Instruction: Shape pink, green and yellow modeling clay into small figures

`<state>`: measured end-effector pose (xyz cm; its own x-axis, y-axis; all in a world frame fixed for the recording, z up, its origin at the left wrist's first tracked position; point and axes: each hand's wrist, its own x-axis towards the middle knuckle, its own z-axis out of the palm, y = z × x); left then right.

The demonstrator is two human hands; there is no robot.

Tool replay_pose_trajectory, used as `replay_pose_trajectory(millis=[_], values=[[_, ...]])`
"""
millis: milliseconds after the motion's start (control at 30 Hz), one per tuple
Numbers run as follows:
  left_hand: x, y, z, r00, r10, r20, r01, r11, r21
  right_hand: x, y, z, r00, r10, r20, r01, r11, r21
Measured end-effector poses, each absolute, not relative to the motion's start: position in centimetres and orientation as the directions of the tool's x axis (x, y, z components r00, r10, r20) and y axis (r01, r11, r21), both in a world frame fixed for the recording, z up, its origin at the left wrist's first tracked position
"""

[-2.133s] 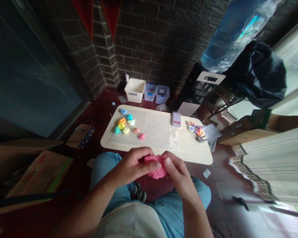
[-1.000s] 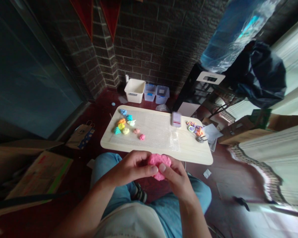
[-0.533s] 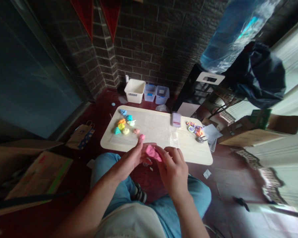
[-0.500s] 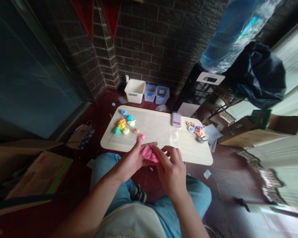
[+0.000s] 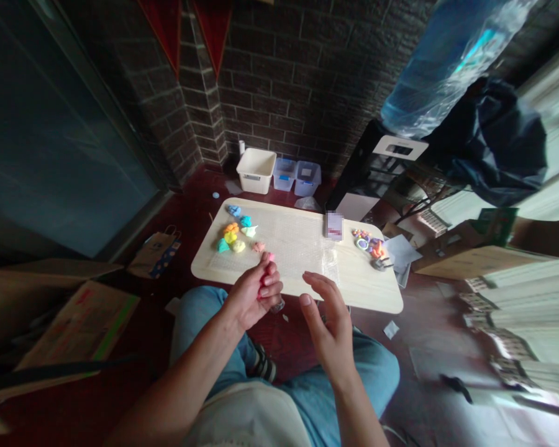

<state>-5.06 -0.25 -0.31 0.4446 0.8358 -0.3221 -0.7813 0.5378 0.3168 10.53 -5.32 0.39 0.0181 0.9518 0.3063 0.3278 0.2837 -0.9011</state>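
My left hand (image 5: 254, 295) is closed round a lump of pink clay (image 5: 264, 279), of which only a sliver shows between the fingers. It hovers just before the near edge of a low light wooden table (image 5: 363, 292). My right hand (image 5: 326, 316) is beside it, apart from it, with fingers stretched and nothing in it. On the table lies a clear bubbled mat (image 5: 289, 245). Several small clay lumps in blue, orange, yellow, green and pink (image 5: 235, 236) sit on the mat's left part.
A small card (image 5: 334, 225) and a cluster of little coloured tools (image 5: 370, 245) lie on the table's right side. Plastic boxes (image 5: 279, 172) stand against the brick wall behind. Cardboard (image 5: 74, 323) lies on the floor at left, papers (image 5: 400, 251) at right.
Both hands were kneading the pink clay together. Now my right hand has let go and opened, and my left hand has closed round the clay alone.
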Motion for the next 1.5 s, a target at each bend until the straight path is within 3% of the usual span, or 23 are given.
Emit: replay_pose_trajectory(millis=[100, 267, 600, 767, 900, 1033, 1067, 1133, 1233, 1367, 1500], values=[[-4.9, -0.3, -0.5, 0.410, 0.843, -0.349, -0.764, 0.527, 0.373, 10.3, -5.4, 0.4, 0.068, 0.969, 0.235, 0.272, 0.209, -0.939], [-5.8, 0.7, -1.9, 0.306, 0.842, -0.444, -0.823, 0.469, 0.322, 10.4, -4.6, -0.8, 0.097, 0.987, 0.126, 0.231, 0.101, -0.968], [-9.1, 1.4, -3.6, 0.152, 0.825, -0.544, -0.860, 0.381, 0.338, 7.8, 6.1, -12.9, -0.105, 0.989, -0.108, 0.439, -0.052, -0.897], [-9.7, 1.1, -3.7, 0.154, 0.810, -0.566, -0.855, 0.397, 0.335, 5.6, 9.0, -14.5, -0.140, 0.977, -0.162, 0.429, -0.087, -0.899], [-10.5, 1.1, -3.6, 0.140, 0.835, -0.532, -0.859, 0.370, 0.355, 4.5, 8.1, -12.2, -0.134, 0.983, -0.124, 0.318, -0.076, -0.945], [-10.8, 1.2, -3.2, 0.129, 0.921, -0.368, -0.865, 0.286, 0.412, 3.8, 5.2, -7.6, -0.133, 0.990, -0.054, 0.142, -0.034, -0.989], [-10.7, 1.2, -3.0, 0.134, 0.937, -0.322, -0.867, 0.269, 0.419, 3.6, 4.4, -6.4, -0.163, 0.986, -0.043, 0.073, -0.032, -0.997], [-10.3, 1.1, -2.8, 0.166, 0.957, -0.239, -0.869, 0.256, 0.422, 3.3, 3.0, -4.5, -0.297, 0.952, -0.068, -0.226, -0.139, -0.964], [-9.5, 0.8, -2.6, 0.248, 0.960, -0.134, -0.864, 0.281, 0.418, 2.6, 1.5, -2.9, -0.393, 0.917, -0.067, -0.412, -0.241, -0.879], [-8.2, 0.2, -2.2, 0.273, 0.960, -0.057, -0.848, 0.268, 0.458, 2.2, 0.6, -2.4, -0.357, 0.925, -0.133, -0.445, -0.293, -0.846], [-7.0, -0.4, -1.8, 0.204, 0.970, -0.131, -0.831, 0.242, 0.501, 2.2, -0.1, -2.0, -0.271, 0.949, -0.161, -0.393, -0.262, -0.882]])
